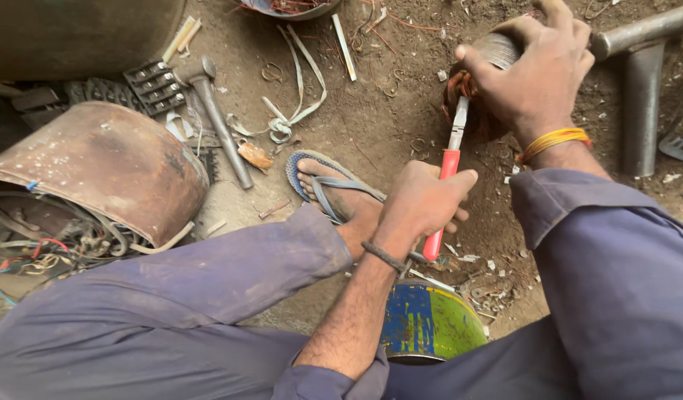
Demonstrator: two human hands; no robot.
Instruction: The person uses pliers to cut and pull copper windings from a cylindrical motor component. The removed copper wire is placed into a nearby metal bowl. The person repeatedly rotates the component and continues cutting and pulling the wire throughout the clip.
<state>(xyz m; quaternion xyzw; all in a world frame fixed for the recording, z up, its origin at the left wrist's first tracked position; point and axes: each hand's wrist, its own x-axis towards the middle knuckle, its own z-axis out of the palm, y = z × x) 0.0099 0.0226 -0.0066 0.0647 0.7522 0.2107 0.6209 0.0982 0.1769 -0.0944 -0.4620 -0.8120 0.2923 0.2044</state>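
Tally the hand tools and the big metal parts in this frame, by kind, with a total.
Pliers, red handles, in left hand: 1
Hammer on the ground: 1
Wound rotor under right hand: 1
Rusty motor housing: 1
Painted can: 1
Total: 5

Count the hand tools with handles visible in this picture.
2: red-handled pliers gripped in the left hand, and a hammer lying on the dirt at upper left. Others may be hidden under scrap.
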